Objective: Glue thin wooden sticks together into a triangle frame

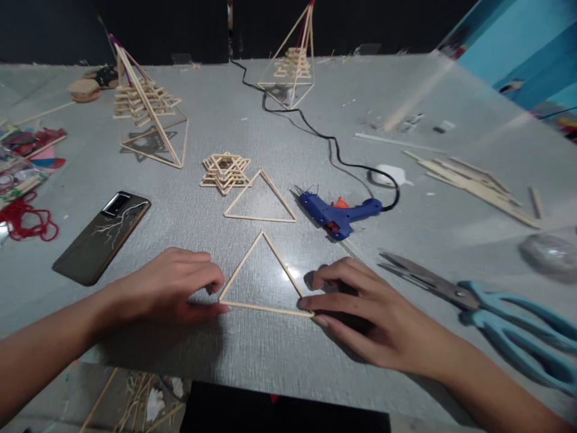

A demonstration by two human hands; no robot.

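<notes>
A triangle of thin wooden sticks [270, 310] lies flat on the grey table, point away from me. My left hand [180, 285] is at its near left corner, thumb and curled forefinger on either side, slightly apart. At the near right corner, the thumb and a finger of my right hand [365, 310] close on the sticks. Just beyond lies a second stick triangle [261, 218], and left of it a stack of stick stars [225, 171]. A blue glue gun [336, 216] rests on its side to the right of the triangles.
Teal-handled scissors [469, 297] lie right of my right hand, a phone [101, 237] at the left. Loose sticks [473, 183] are at the right, red string [27, 216] far left. Two stick pyramids [153, 114] [293, 63] stand behind; a black cable [333, 141] crosses the table.
</notes>
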